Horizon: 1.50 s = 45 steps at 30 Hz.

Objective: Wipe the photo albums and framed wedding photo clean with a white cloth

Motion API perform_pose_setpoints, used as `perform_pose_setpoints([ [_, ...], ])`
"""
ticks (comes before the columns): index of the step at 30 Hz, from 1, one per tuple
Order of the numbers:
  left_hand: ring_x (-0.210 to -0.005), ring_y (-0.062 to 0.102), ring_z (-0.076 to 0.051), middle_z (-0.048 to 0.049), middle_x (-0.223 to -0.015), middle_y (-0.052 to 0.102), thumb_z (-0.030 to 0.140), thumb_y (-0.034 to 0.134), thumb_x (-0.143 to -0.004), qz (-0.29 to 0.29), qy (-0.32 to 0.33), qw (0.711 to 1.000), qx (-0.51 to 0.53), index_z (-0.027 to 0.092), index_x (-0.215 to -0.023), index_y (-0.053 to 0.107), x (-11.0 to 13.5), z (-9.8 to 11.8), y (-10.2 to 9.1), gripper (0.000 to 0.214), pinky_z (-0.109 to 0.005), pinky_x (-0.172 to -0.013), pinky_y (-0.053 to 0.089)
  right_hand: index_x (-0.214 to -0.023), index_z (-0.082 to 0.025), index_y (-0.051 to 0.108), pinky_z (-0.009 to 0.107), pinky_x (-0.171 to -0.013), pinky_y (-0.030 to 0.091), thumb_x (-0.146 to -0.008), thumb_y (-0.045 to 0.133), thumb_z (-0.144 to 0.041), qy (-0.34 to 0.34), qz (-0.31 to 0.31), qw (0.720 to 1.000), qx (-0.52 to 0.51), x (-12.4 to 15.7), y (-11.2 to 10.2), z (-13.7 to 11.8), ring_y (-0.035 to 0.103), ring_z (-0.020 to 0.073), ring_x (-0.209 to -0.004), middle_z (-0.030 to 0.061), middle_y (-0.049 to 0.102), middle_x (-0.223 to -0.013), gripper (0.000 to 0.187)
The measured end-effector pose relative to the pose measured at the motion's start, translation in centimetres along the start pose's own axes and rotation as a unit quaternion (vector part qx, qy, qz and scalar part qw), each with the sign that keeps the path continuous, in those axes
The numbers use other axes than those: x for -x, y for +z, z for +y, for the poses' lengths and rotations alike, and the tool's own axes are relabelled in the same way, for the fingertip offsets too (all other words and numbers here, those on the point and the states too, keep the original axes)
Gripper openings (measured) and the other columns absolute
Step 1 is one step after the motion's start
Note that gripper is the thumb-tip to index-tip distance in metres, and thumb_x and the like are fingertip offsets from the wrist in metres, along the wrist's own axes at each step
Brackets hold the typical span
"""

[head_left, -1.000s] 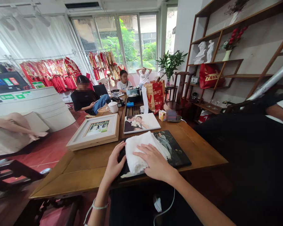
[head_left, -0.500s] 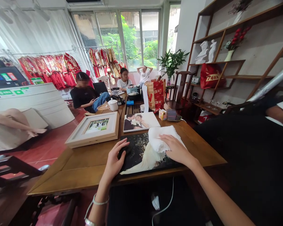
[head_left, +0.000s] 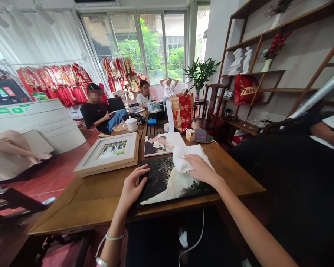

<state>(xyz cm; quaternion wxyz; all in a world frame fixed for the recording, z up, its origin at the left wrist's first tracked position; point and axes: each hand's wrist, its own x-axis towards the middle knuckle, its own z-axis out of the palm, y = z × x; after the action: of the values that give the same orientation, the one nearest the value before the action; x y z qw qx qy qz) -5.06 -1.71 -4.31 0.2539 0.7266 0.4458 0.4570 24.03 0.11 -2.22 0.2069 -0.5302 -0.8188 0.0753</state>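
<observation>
A dark photo panel (head_left: 158, 183) showing a pale, flowing dress lies flat along the near edge of the wooden table. At its left edge rests my left hand (head_left: 134, 185), fingers apart and holding nothing. My right hand (head_left: 202, 168) presses a folded white cloth (head_left: 182, 157) onto the panel's upper right part, its fingers over the cloth. The cloth hides that corner of the picture. Just beyond the panel lies a white-edged wedding photo (head_left: 158, 144) of a couple. A pale wooden picture frame (head_left: 108, 152) is to its left.
The wooden table (head_left: 80, 196) also bears a white lidded mug (head_left: 131, 124), a red and tan paper bag (head_left: 182, 113) and a small box (head_left: 189, 135). Several people sit beyond it; another person's hand (head_left: 332, 137) shows at right. A white cable (head_left: 196, 243) hangs below the edge.
My right hand and the cloth have moved slightly up and left over the panel, uncovering more of its lower right part. My left hand stays at the left edge.
</observation>
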Motion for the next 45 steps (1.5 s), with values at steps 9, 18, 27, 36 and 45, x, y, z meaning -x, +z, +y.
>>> perform_pose_setpoints([
  [9, -0.124, 0.050, -0.024, -0.0086, -0.135, 0.054, 0.034, 0.061, -0.081, -0.047, 0.005, 0.998, -0.042, 0.022, -0.115, 0.062, 0.1, 0.2, 0.5, 0.035, -0.043, -0.108, 0.036, -0.130, -0.014, 0.053, 0.045, -0.110, 0.027, -0.061, 0.047, -0.005, -0.026, -0.003, 1.000, 0.007, 2.4, -0.3, -1.2, 0.039, 0.0278, -0.128, 0.0128, 0.050, -0.137, 0.070],
  [18, -0.136, 0.034, -0.024, -0.0069, -0.147, 0.038, 0.042, 0.058, -0.084, -0.114, 0.009, 0.987, -0.108, 0.024, -0.128, 0.053, 0.4, 0.0, 0.4, 0.048, -0.046, -0.114, 0.025, -0.130, -0.020, 0.053, 0.046, -0.111, 0.027, -0.057, 0.046, -0.003, -0.058, -0.011, 0.998, -0.011, 5.5, -0.9, -1.9, 0.039, 0.0253, -0.130, 0.0084, 0.050, -0.138, 0.076],
  [27, -0.141, 0.023, -0.026, -0.0074, -0.152, 0.029, 0.047, 0.056, -0.084, -0.114, -0.005, 0.984, -0.138, 0.023, -0.127, 0.055, 0.7, -0.2, 0.4, 0.050, -0.046, -0.115, 0.020, -0.127, -0.015, 0.056, 0.044, -0.109, 0.032, -0.062, 0.047, -0.005, -0.043, 0.015, 0.999, 0.003, 0.6, -0.4, 1.3, 0.042, 0.0260, -0.127, 0.0116, 0.052, -0.135, 0.066],
  [36, -0.141, 0.024, -0.023, -0.0092, -0.152, 0.029, 0.046, 0.053, -0.086, -0.101, -0.011, 0.986, -0.132, 0.021, -0.140, 0.038, 0.8, -0.9, 0.6, 0.062, -0.044, -0.116, 0.019, -0.130, -0.016, 0.053, 0.047, -0.112, 0.024, -0.061, 0.050, -0.005, -0.044, 0.018, 0.998, 0.037, 0.7, 0.4, 0.2, 0.038, 0.0267, -0.130, 0.0117, 0.048, -0.139, 0.070],
  [45, -0.141, 0.023, -0.020, -0.0081, -0.152, 0.030, 0.038, 0.039, -0.094, -0.102, 0.004, 0.988, -0.114, 0.022, -0.139, 0.041, 0.7, -1.6, 0.6, 0.048, -0.044, -0.116, 0.016, -0.134, -0.027, 0.048, 0.049, -0.114, 0.020, -0.061, 0.050, -0.003, -0.091, -0.035, 0.995, -0.025, 8.1, -0.8, -3.5, 0.032, 0.0244, -0.136, 0.0052, 0.043, -0.144, 0.078],
])
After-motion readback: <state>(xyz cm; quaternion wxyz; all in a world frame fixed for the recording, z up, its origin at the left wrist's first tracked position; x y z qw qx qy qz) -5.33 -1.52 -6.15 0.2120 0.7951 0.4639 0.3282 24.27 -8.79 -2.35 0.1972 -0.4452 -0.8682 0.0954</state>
